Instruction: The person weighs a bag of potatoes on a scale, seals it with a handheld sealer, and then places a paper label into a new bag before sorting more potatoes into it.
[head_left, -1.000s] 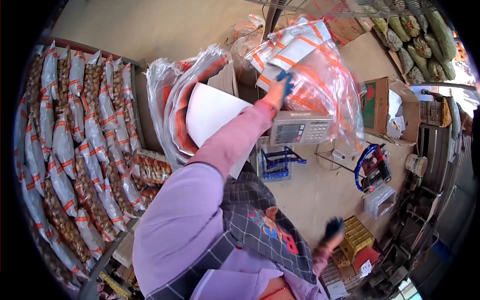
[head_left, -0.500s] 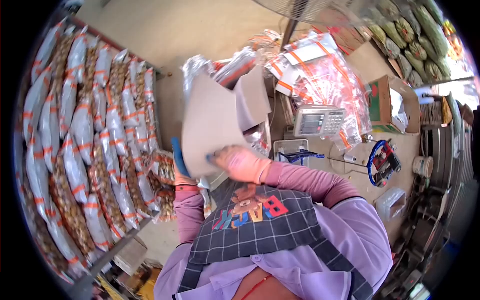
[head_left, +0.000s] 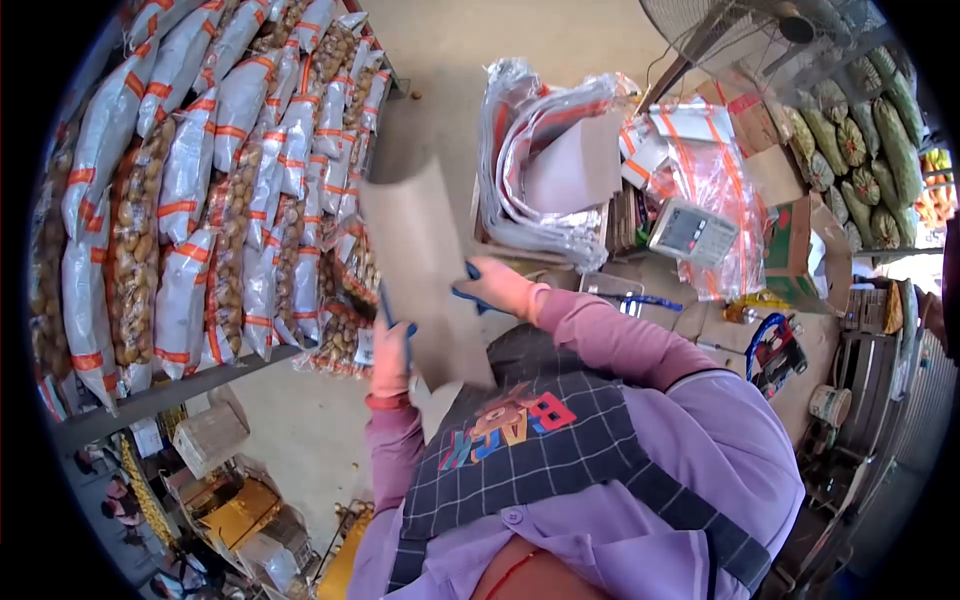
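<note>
A curved sheet of brown cardboard [head_left: 425,270] is held upright in front of my apron, between my two hands. My left hand [head_left: 392,350], in an orange and blue glove, grips its lower left edge. My right hand [head_left: 500,287], gloved the same way, grips its right edge with the thumb and fingers. The sheet hides part of the left fingers. To the right of the sheet is a crate [head_left: 535,252] of folded clear plastic bags [head_left: 510,150] with orange bands. Another cardboard piece [head_left: 575,165] rests among those bags.
At left, a rack [head_left: 190,375] bears stacked orange-banded bags [head_left: 185,180] of small round brown produce. A digital scale [head_left: 692,232], loose plastic bags [head_left: 725,180], an open carton [head_left: 795,255] and a fan [head_left: 760,35] are at right. Cartons [head_left: 212,438] lie at lower left.
The cardboard sheet has come away from the bag crate and is now left of it, narrower and more curved. My right hand has moved to its right edge. The view has shifted.
</note>
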